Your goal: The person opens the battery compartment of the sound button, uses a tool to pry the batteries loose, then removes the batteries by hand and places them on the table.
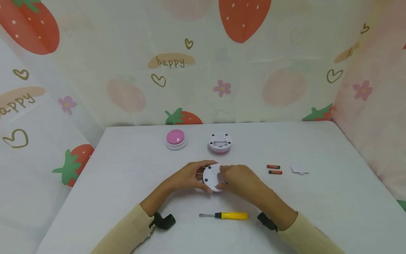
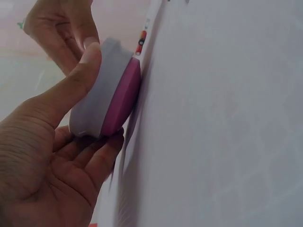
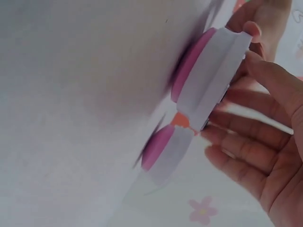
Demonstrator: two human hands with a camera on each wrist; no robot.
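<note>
My left hand (image 1: 187,176) grips a round pink-and-white push button (image 1: 210,178) by its sides, thumb on the near edge and fingers round the far one. The button is upside down, its white base with dark feet and small holes facing up and its pink dome (image 2: 124,97) down close over the table. My right hand (image 1: 242,180) reaches over the base from the right; its thumb and fingertips (image 3: 214,135) touch the base and hide part of it. In the right wrist view those fingers are only gently bent.
Behind stand an upright pink push button (image 1: 175,137) and an upturned one (image 1: 220,142) with its battery compartment uncovered. Two red batteries (image 1: 273,166) and a white cover (image 1: 299,170) lie to the right. A yellow-handled screwdriver (image 1: 234,215) lies in front on the white table (image 1: 127,151).
</note>
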